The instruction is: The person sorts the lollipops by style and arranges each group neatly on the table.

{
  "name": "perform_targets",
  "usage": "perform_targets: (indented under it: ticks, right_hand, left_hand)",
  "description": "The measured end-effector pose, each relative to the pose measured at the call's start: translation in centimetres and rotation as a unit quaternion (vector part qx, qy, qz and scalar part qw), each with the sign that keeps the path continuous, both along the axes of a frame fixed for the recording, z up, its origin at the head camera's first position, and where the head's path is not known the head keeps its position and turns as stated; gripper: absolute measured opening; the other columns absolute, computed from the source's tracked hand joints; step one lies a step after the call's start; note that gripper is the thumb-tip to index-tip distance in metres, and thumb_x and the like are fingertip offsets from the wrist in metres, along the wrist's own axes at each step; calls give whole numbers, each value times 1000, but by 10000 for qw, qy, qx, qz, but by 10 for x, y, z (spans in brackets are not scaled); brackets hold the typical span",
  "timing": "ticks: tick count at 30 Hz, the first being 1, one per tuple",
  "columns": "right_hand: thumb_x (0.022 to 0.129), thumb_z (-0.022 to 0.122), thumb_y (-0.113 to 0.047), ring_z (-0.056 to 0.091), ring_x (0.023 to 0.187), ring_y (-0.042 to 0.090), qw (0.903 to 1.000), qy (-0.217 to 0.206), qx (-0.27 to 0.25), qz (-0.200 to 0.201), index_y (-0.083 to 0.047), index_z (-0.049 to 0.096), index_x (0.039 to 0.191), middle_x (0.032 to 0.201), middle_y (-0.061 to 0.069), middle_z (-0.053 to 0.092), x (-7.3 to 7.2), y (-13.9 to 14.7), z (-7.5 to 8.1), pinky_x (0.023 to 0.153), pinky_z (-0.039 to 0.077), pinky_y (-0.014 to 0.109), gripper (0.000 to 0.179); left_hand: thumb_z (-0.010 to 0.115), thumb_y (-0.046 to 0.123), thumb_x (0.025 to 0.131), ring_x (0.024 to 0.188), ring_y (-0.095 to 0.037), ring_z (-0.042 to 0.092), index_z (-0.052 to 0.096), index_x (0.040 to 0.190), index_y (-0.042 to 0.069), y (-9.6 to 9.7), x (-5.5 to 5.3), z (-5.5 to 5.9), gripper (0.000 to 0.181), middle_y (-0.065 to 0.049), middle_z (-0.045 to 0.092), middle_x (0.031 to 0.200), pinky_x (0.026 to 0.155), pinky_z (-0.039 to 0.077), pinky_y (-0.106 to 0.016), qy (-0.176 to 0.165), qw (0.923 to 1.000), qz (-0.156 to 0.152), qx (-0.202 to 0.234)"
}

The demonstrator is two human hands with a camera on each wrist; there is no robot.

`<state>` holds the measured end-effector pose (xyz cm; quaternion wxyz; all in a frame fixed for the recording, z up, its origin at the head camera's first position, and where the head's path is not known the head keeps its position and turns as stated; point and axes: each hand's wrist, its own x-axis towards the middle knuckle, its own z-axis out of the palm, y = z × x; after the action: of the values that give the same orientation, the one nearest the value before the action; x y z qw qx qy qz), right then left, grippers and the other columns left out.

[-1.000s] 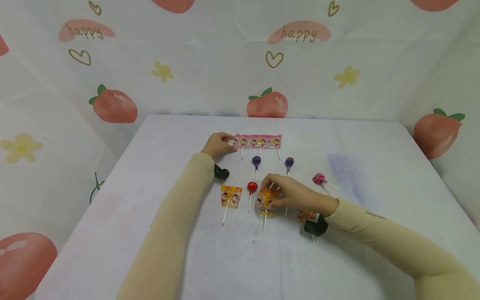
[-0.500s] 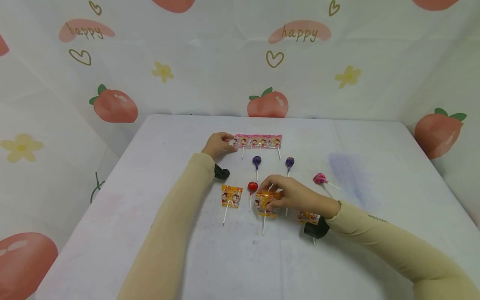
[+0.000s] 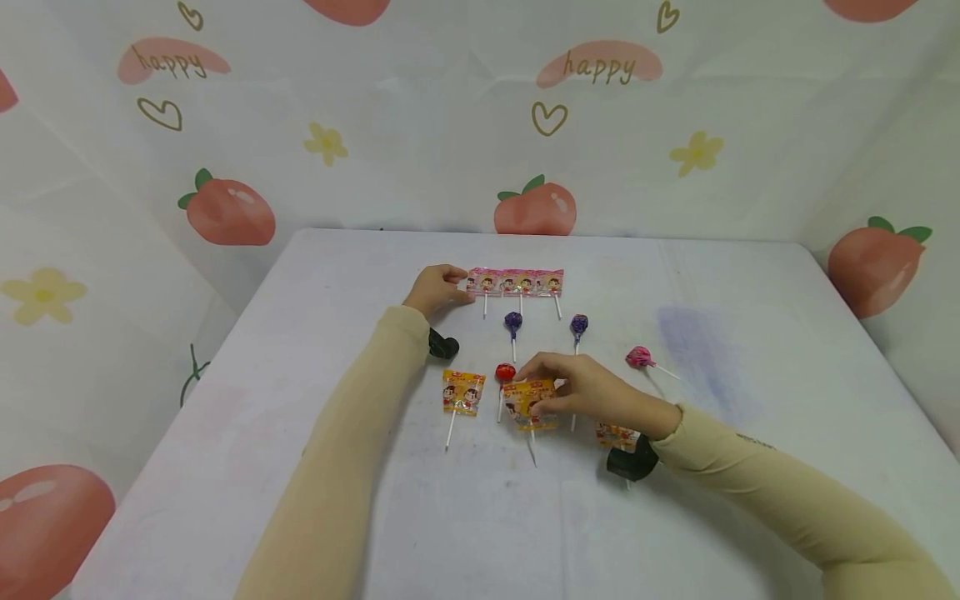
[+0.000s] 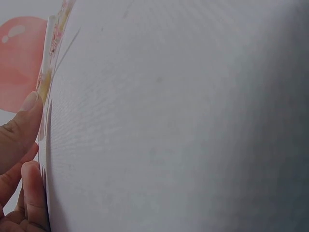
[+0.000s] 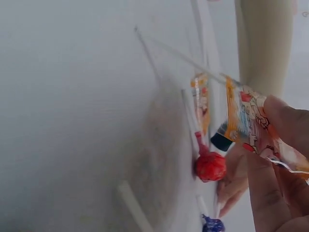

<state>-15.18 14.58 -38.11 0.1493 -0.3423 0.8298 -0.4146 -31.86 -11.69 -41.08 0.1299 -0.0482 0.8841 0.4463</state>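
A person's right hand (image 3: 588, 387) pinches a yellow lollipop packet (image 3: 529, 405) between thumb and bent fingers, tilted, its wrapper raised off the white desk (image 3: 450, 517), just right of the red lollipop (image 3: 505, 373) and slightly nearer the camera. The left hand (image 3: 438, 287), beyond and left of the red lollipop, has its thumb and fingers slightly parted at the left end of three pink packets (image 3: 520, 283); whether it grips them cannot be told.

The pink packets lie edge to edge in a row beyond the red lollipop, each with a white stick showing. Clear panels in the held wrapper carry cartoon faces; its smaller print is unreadable. A second yellow packet (image 3: 462, 392) lies left of the red lollipop, and a third yellow packet (image 3: 615, 433) well to its right, partly hidden by a black wrist device (image 3: 633, 460).

One purple lollipop (image 3: 513, 321) lies directly beyond the red lollipop, another purple lollipop (image 3: 579, 325) beyond and right, and a pink lollipop (image 3: 640, 358) well to the right.

On the backdrop cloth (image 3: 420, 150), far beyond the red lollipop, the word "happy" appears twice among peaches, hearts and flowers. Dark lettering on the right sleeve (image 3: 795, 483) is too small to read.
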Motion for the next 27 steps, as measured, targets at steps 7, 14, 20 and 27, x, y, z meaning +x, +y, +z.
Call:
perform_targets:
  ticks: [7,14,20,27]
  right_hand:
    - [80,78,-19,65,104,17,9986,-159,-370,-354,-16,65,116,118,4,67,-2,4,14,81,55,27,38]
    - [79,78,-15,68,91,13,9922,198,-669,-1034,-10,63,117,111,8,69,-19,19,44,74,55,25,40]
    - [81,76,-12,68,83,5,9791,664,-1005,-1640,-4,60,117,102,16,71,-42,36,73,73,54,21,41]
    - [83,74,-9,69,79,7,9626,663,-1399,-2224,-8,60,117,96,3,74,-75,49,93,72,55,20,37]
  left_hand:
    - [80,16,80,109,-21,48,62,127,12,1,0,1,51,-8,57,123,101,40,-35,-2,10000,-1,-7]
    - [80,17,80,109,-22,48,62,126,12,0,-1,-1,50,-7,57,122,102,40,-36,31,10000,-19,-65]
    - [80,17,80,108,-22,48,62,127,12,-1,-1,-3,50,-8,57,121,101,40,-35,79,10000,-35,-40]
    - [80,18,80,110,-22,48,62,126,12,-1,-2,-3,50,-8,57,123,102,39,-35,41,10000,-31,20]
